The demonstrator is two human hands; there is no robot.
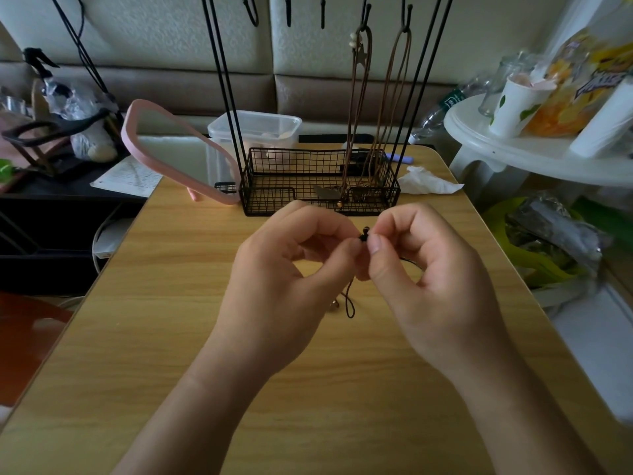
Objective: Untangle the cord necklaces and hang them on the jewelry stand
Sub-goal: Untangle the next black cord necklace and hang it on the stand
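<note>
Above a wooden table [171, 337], two bare hands pinch a dark cord necklace [350, 299] at its knot.

The left hand [281, 279] and right hand [431, 279] meet fingertip to fingertip, thumbs and forefingers closed on the black knot, the cord's loop dangling below toward the tabletop. On the far side stands the black wire jewelry stand [318, 180], two brown cord necklaces [356, 108] hanging from its right hooks into the basket. A crumpled tissue [424, 181] lies just right of it.
</note>
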